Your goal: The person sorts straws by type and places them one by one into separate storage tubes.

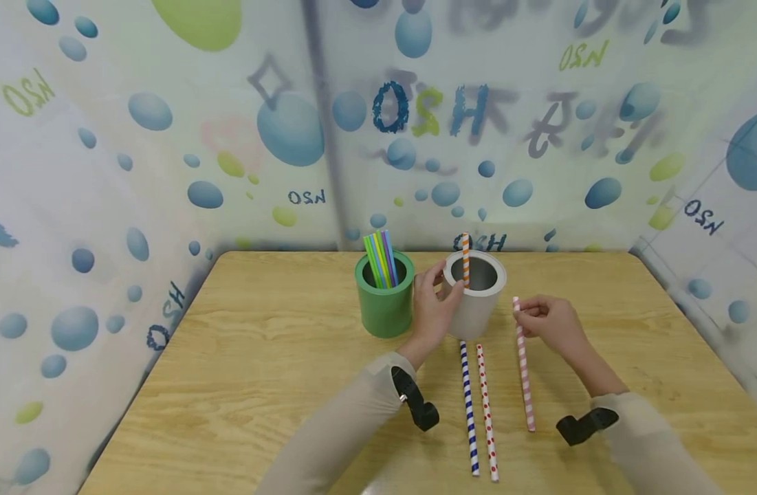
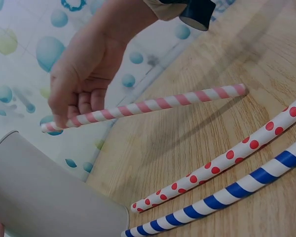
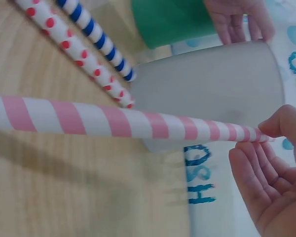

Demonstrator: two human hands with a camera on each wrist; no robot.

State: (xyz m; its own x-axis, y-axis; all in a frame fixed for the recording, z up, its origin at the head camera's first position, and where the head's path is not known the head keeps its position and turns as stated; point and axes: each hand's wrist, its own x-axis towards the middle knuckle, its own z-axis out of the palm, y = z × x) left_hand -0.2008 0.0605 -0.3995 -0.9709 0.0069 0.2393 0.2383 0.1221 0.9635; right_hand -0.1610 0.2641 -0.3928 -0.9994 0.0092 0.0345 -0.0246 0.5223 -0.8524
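My right hand (image 1: 554,326) pinches a pink-and-white striped paper straw (image 1: 524,378) near its upper end, between thumb and fingertips. The straw slants, its pinched end raised and its other end down at the tabletop. My left hand (image 1: 436,302) grips the left side of a white cup (image 1: 477,313), thumb and fingers at its rim. Inside that cup leans an orange-and-white striped straw (image 1: 466,258). In front of the cup lie a blue-and-white striped straw (image 2: 227,195) and a white straw with red dots (image 2: 222,160), side by side.
Just left of the white cup stands a green cup (image 1: 386,313) holding several thin coloured straws (image 1: 381,258). The wooden table (image 1: 260,385) ends at a printed curtain (image 1: 353,172) behind the cups. Black camera mounts sit on both wrists.
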